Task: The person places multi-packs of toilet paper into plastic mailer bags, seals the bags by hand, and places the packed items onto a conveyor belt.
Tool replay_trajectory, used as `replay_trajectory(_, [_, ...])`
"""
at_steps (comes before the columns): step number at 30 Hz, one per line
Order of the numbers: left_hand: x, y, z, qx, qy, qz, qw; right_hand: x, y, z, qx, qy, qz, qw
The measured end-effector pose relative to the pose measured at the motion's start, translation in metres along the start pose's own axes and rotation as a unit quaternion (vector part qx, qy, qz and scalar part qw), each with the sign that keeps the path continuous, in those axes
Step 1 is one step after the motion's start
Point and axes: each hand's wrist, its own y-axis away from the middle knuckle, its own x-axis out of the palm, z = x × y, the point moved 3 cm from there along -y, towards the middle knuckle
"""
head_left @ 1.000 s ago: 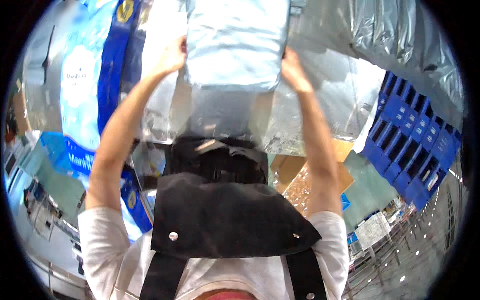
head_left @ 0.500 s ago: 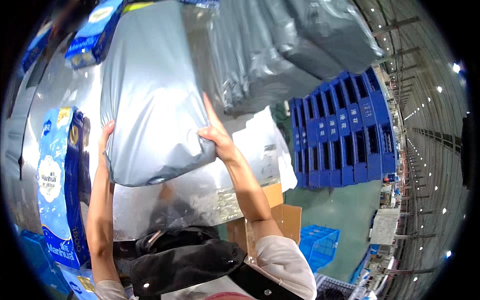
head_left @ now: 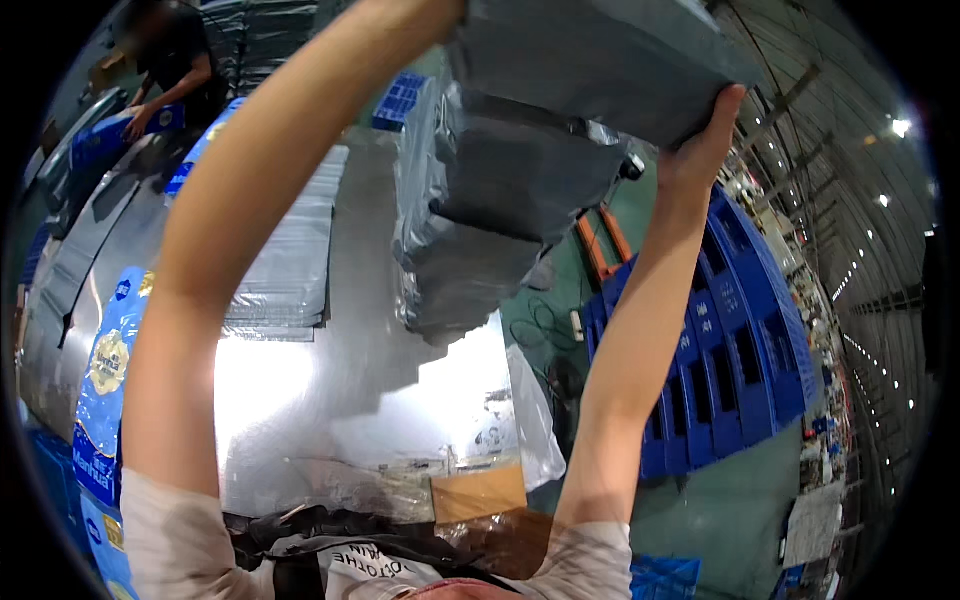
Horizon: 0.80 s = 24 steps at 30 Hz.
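Held in right hand [head_left: 703, 145]: one boxy, smooth plastic parcel [head_left: 590, 65]. Beneath: perhaps two creased bags [head_left: 530, 165]. Impossible to judge: left fingers.

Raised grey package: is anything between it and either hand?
Nothing visible: the right hand directly touches the raised grey package at its corner. The left hand is out of frame, so that side can't be judged.

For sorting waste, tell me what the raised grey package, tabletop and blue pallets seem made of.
Raised grey package: probably plastic film, soft-sheened and lightly creased; contents hidden. Tabletop: likely bare metal, silvery with bright glare. Blue pallets: apparently moulded plastic, fairly matte, with regular slots.
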Motion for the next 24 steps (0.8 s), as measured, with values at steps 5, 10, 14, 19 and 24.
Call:
replay_trajectory(5, [0.027,-0.074,0.060,0.057,-0.040,0.028,0.997,-0.065,0.008,-0.049,0.128,0.044,-0.022,0.991])
replay_trajectory(10, [-0.027,-0.050,0.045,0.362,-0.282,0.001,0.889,0.000,0.026,-0.037,-0.134,0.470,-0.088,0.868])
replay_trajectory(14, [0.046,-0.031,0.044,0.605,-0.674,0.007,0.422,-0.005,-0.008,0.000,-0.240,0.637,0.128,0.721])
replay_trajectory(19, [-0.148,-0.024,0.015,0.470,-0.540,-0.157,0.680,-0.014,-0.004,-0.008,-0.443,0.761,-0.089,0.466])
replay_trajectory(24, [-0.526,0.145,0.093,0.045,-0.622,-0.298,0.723,0.027,0.285,-0.099,-0.161,0.557,0.095,0.809])
